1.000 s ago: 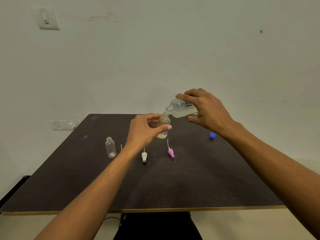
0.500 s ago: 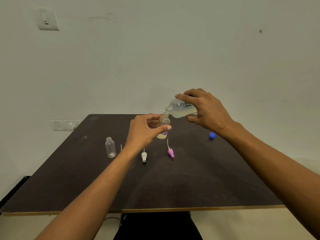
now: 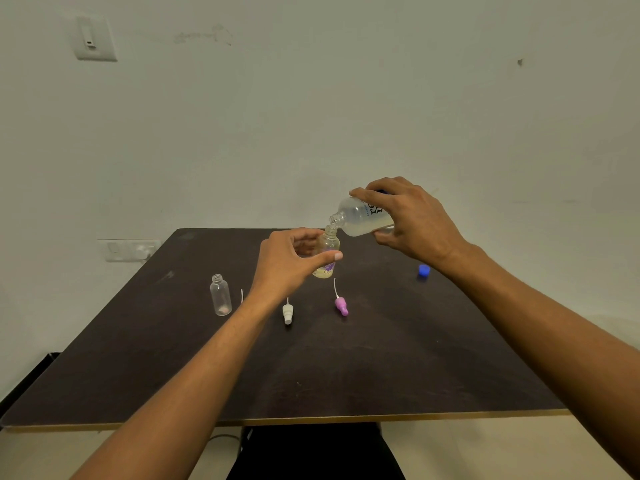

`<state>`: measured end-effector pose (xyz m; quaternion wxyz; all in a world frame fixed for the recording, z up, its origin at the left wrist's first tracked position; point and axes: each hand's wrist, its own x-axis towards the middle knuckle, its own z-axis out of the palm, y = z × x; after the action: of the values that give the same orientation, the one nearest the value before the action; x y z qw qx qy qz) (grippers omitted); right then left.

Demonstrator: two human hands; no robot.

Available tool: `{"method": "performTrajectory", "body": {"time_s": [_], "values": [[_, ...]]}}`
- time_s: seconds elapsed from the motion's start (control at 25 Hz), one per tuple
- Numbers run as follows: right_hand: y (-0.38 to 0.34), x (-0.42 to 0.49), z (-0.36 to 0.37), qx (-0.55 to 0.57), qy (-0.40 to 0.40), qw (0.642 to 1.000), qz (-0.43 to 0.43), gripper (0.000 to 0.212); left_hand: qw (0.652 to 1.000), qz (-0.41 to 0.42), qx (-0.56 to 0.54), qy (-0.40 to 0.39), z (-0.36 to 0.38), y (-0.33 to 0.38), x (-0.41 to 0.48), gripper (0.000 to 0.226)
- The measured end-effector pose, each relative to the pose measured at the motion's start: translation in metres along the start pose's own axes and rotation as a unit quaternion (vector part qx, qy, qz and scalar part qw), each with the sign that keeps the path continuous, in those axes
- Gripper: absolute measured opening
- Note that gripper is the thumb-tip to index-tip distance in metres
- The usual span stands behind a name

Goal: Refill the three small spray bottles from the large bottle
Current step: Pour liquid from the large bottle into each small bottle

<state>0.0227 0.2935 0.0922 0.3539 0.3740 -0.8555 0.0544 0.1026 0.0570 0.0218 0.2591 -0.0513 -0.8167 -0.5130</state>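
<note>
While tipped, large bottle (image 3: 360, 221) horizontal (mouth left)

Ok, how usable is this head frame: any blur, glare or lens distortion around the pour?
Head view: dim, even, greenish light; no glare on the table. Head view: large bottle in the right hand and small spray bottle in the left hand look sharp, no motion blur. Head view: wide-angle bend tilts the wall switch and splays the table edges.

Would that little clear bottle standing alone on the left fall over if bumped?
Probably. The clear bottle looks almost empty, so likely very light. It is tall and narrow, so a nudge could tip it; its round body would then likely roll on the table.
</note>
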Motion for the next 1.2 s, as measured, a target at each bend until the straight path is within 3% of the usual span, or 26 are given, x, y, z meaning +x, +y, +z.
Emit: {"method": "performTrajectory", "body": {"time_s": [0.32, 0.8, 1.08, 1.2], "values": [[-0.0008, 0.0001, -0.0002, 0.003, 0.001, 1.000, 0.000, 0.077, 1.000, 0.002, 0.003, 0.005, 0.0009, -0.0026, 0.0011, 0.054], [-0.0017, -0.0006, -0.0039, 0.009, -0.005, 1.000, 0.001, 0.076, 1.000, 0.004, -0.003, -0.003, -0.0005, 0.0022, -0.0005, 0.038], [-0.0020, -0.0011, -0.0026, 0.006, -0.009, 1.000, 0.002, 0.076, 1.000, 0.008, 0.001, 0.000, 0.0012, -0.0033, 0.0002, 0.051], [-0.0026, -0.0011, -0.0028, 0.007, -0.007, 1.000, 0.001, 0.076, 1.000, 0.007, -0.001, -0.004, 0.0011, -0.0030, 0.0005, 0.044]]}}
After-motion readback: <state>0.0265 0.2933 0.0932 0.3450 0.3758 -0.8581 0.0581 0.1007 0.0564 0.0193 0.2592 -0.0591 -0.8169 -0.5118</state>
